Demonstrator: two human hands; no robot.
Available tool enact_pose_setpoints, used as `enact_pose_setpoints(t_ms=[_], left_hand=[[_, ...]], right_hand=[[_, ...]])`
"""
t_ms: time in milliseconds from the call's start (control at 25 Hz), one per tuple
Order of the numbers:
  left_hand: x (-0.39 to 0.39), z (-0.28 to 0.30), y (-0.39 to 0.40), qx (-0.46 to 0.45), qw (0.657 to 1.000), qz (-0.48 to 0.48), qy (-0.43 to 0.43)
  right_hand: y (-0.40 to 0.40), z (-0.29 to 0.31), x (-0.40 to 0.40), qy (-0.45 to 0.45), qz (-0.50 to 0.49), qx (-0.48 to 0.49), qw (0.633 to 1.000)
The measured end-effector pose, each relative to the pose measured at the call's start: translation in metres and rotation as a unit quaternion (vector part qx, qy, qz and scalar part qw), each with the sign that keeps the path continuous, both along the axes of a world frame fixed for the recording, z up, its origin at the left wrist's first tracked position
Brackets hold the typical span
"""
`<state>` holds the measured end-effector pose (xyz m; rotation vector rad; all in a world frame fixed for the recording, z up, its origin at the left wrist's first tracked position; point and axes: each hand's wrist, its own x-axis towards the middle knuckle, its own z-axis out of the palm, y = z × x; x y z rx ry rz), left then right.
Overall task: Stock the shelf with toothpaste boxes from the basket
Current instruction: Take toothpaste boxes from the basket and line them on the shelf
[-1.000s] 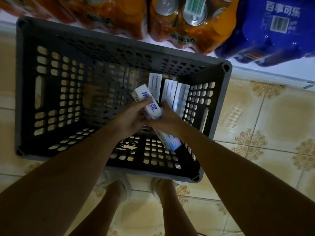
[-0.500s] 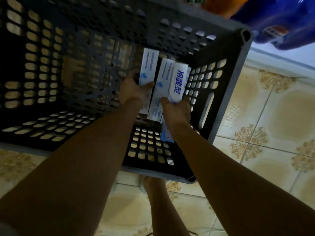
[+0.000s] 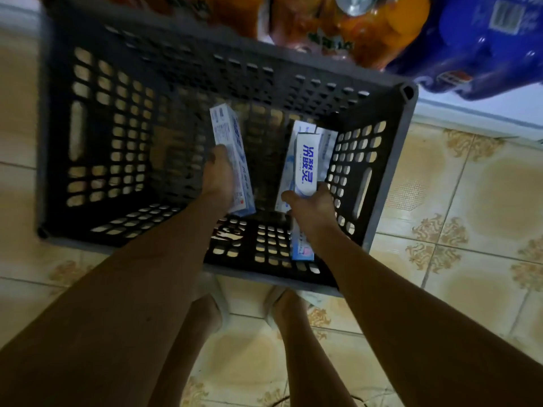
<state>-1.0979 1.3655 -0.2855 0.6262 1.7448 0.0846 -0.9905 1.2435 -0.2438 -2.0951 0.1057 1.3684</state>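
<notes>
Down in the gray plastic basket, both hands are busy and set apart from each other. The left hand is wrapped around one white and blue toothpaste box near the middle of the basket. The right hand grips a small bunch of toothpaste boxes by the right wall, and one more box end pokes out under that wrist. No loose boxes show on the basket floor, though the dark corners are hard to see. So the picking-up part looks nearly done. No toothpaste shelf is in view, so how many boxes are stocked cannot be told. Past the basket sit orange soda packs and a blue soda pack. Lifting and shelving seem left.
</notes>
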Motion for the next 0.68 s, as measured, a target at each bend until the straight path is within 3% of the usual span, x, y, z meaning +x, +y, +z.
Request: enact_pose_setpoints(t_ms=[160,360,600,680], left_hand=[[-0.02,0.061,0.005,-0.056,0.995,-0.005,-0.085],[-0.027,0.162,0.011,0.028,0.995,0.017,-0.089],[-0.045,0.351,0.034,0.065,0.977,0.098,-0.176],[-0.056,0.417,0.039,0.052,0.962,0.089,-0.251]], right_hand=[[0.021,0.056,-0.003,0.021,0.048,0.037,0.998],[0.05,0.158,-0.011,0.049,0.129,0.056,0.989],[0.074,0.351,-0.032,0.049,0.23,0.095,0.967],[0.077,0.417,-0.036,0.067,0.236,0.132,0.96]])
